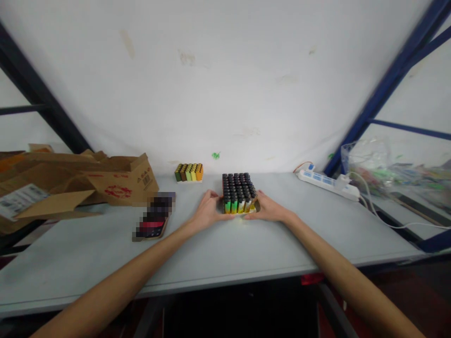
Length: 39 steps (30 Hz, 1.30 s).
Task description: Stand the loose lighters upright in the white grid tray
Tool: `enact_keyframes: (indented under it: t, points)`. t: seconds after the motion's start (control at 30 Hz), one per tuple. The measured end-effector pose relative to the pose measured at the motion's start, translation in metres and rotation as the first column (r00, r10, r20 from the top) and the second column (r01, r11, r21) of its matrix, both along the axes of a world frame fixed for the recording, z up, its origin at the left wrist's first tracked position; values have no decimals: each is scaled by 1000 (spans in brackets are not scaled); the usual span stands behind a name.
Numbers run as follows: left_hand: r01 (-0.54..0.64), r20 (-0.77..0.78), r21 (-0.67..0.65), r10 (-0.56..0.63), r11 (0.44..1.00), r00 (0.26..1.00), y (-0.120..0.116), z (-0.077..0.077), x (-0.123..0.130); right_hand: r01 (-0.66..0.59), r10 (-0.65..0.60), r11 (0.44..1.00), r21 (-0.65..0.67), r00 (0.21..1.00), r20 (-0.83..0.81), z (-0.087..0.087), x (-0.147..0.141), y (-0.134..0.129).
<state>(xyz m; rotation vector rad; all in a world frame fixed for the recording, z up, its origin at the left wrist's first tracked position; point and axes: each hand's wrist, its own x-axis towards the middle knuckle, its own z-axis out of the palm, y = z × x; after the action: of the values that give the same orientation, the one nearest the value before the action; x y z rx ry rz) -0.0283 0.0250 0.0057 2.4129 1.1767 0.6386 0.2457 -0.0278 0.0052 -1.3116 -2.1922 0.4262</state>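
Observation:
Rows of lighters (239, 192) with black tops stand upright in a shallow tray (257, 206) on the table. Their front row shows green, white and yellow bodies. My left hand (208, 210) grips the tray's left side, thumb along the front edge. On the opposite side, my right hand (268, 208) holds it, its thumb also at the front corner. The fingertips behind the lighters are partly hidden. Further back to the left stands a smaller block of lighter-shaped pieces (189, 172) in green, brown, yellow and orange, touched by neither hand.
An opened cardboard box (121, 180) sits on the left, with a phone (154, 220), partly pixelated, near it. A white power strip (329, 184) with cables lies at the right. Clear plastic bags (369, 157) are beyond the blue frame (373, 103). A white wall closes off the back.

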Motion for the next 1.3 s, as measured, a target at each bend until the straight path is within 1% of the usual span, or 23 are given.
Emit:
enact_keyframes:
  t: [0.07, 0.1, 0.17, 0.23, 0.27, 0.33, 0.4, 0.47, 0.53, 0.63, 0.8, 0.93, 1.03, 1.1, 1.17, 1.23, 1.3]
  points:
    - [50, -49, -13, -51, 999, 997, 2, 8, -7, -6, 3, 996, -88, 999, -40, 4, 17, 3]
    - [94, -62, -24, -95, 995, 994, 3, 13, -12, 8, -18, 992, -128, 997, -75, 5, 28, 4]
    - [187, -64, -43, -190, 981, 980, 8, 24, -25, 48, -82, 982, -183, 981, -179, 6, 52, 6]
    - [234, -62, -103, -241, 967, 968, 13, 33, -39, 126, -177, 974, -188, 940, -291, 4, 73, 9]
    - [224, -63, -110, -231, 968, 971, 16, 35, -45, 193, -244, 965, -178, 910, -336, 2, 82, 10]
    - [170, -111, -28, -173, 985, 979, 23, 35, -54, 345, -370, 929, -133, 867, -333, -3, 92, 13]
    - [62, -189, 62, -50, 996, 981, 30, 30, -57, 461, -460, 886, -54, 857, -233, -6, 93, 16]
    - [9, -209, 96, 12, 995, 978, 35, 24, -56, 513, -505, 858, 26, 853, -133, -8, 89, 17]
    - [-9, -241, 92, 31, 996, 970, 38, 19, -54, 518, -512, 854, 59, 855, -86, -8, 83, 17]
    - [-18, -307, 98, 47, 995, 951, 37, 17, -50, 506, -505, 861, 56, 863, -33, -9, 76, 18]
    - [-59, -392, 99, 94, 993, 915, 25, 23, -43, 499, -502, 864, 61, 863, 54, -12, 73, 21]
    - [-97, -416, 100, 130, 990, 900, 12, 28, -36, 507, -510, 860, 59, 857, 68, -13, 71, 22]
    - [-106, -432, 109, 143, 988, 890, 3, 30, -36, 512, -514, 858, 45, 855, 72, -13, 71, 22]
    - [-96, -425, 148, 151, 984, 892, -2, 32, -41, 508, -509, 860, 32, 858, 72, -14, 72, 21]
    - [-107, -384, 230, 192, 967, 903, -7, 34, -52, 496, -496, 868, 21, 866, 70, -14, 74, 21]
    - [-142, -339, 311, 249, 940, 907, -11, 36, -68, 482, -481, 876, 7, 874, 72, -14, 76, 20]
    - [-216, -267, 362, 323, 907, 908, -16, 36, -90, 476, -474, 879, -7, 877, 79, -13, 77, 20]
